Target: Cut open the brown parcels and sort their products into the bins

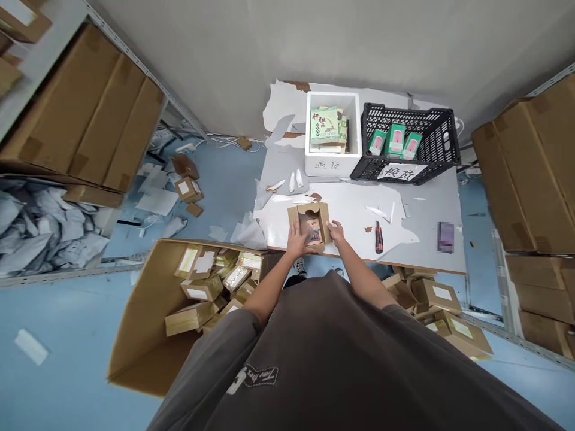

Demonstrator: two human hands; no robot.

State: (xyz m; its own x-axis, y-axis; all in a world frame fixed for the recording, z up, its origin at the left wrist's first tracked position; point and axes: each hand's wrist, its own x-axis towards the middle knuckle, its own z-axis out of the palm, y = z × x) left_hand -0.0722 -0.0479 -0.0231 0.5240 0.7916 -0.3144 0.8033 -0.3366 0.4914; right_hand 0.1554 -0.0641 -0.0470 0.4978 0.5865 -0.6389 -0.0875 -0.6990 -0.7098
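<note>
A small open cardboard box (pixel 324 215) stands near the front edge of the white-covered table, its flaps spread. Inside it lies a pinkish printed packet (pixel 314 230), too small to read. My left hand (pixel 296 240) grips the box at its left side, fingers stretched along the flap. On the opposite side, my right hand (pixel 336 232) has thumb and fingers closed at the right flap. A red and black box cutter (pixel 378 237) rests on the table to the right of my right hand.
Behind stand a white foam bin (pixel 333 165) of packets and a black crate (pixel 411 114) with green-and-pink boxes. A phone-like object (pixel 445 237) lies at right. Left below, a large carton (pixel 135 335) holds several parcels. Shelves with cartons (pixel 85 102) flank both sides; paper scraps (pixel 380 212) litter the table.
</note>
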